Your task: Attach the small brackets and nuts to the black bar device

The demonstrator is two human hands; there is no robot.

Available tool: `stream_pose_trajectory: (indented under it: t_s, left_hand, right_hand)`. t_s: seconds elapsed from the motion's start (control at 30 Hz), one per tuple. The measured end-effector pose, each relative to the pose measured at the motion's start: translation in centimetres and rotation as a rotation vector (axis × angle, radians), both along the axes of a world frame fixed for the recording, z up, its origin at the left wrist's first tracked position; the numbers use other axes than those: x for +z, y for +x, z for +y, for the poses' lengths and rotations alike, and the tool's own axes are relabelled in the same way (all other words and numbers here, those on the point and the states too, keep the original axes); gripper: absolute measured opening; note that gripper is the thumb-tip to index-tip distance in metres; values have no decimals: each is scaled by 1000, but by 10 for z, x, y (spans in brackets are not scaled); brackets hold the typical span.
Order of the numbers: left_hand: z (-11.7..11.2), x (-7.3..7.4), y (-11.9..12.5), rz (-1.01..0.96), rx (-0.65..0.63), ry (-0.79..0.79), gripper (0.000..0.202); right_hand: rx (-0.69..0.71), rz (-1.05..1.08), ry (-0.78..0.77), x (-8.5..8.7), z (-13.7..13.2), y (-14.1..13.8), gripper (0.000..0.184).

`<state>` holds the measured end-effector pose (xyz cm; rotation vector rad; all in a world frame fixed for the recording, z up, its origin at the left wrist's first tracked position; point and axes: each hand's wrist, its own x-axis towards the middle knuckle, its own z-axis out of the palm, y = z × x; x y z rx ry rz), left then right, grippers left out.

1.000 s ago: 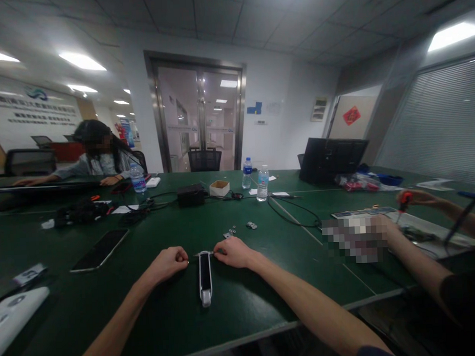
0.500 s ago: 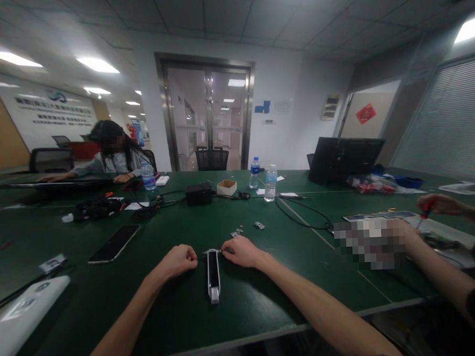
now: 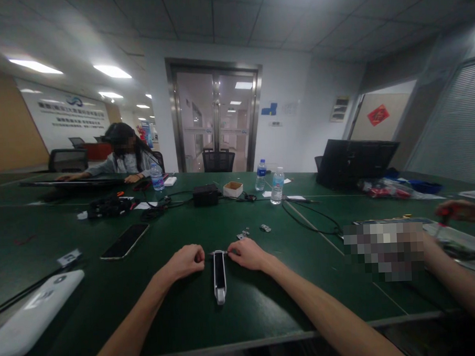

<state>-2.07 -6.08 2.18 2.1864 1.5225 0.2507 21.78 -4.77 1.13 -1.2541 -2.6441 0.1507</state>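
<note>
A slim white device with a long dark inset lies lengthwise on the green table in front of me. Across its far end runs a thin metal piece, too small to make out fully. My right hand rests just right of that end, thumb and finger pinched at the piece's tip. To the left, a small gap from the device, my left hand is curled with its fingertips together; whatever it may hold is hidden. Small metal parts lie just beyond my right hand, and another metal part farther right.
A phone and a white case lie on the left. Behind are a black box, a small open carton, cables and water bottles. At right a co-worker's hand holds a red-handled screwdriver. Another person sits far left.
The whole view has shifted slightly, with things now farther right in the picture. Both my hands keep about the same places beside the device.
</note>
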Motion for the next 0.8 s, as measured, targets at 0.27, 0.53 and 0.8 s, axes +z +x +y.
stream_pose_trajectory:
  t_s: [0.27, 0.53, 0.8]
  left_hand:
    - [7, -12, -4, -13, -70, 39, 15]
    - [6, -9, -5, -16, -35, 91, 25]
    - [5, -5, -8, -78, 2, -84, 26]
  right_hand:
    - [1, 7, -16, 3, -3, 0, 27]
    - [3, 19, -32, 5, -4, 0, 26]
    - [5, 24, -18, 3, -3, 0, 27]
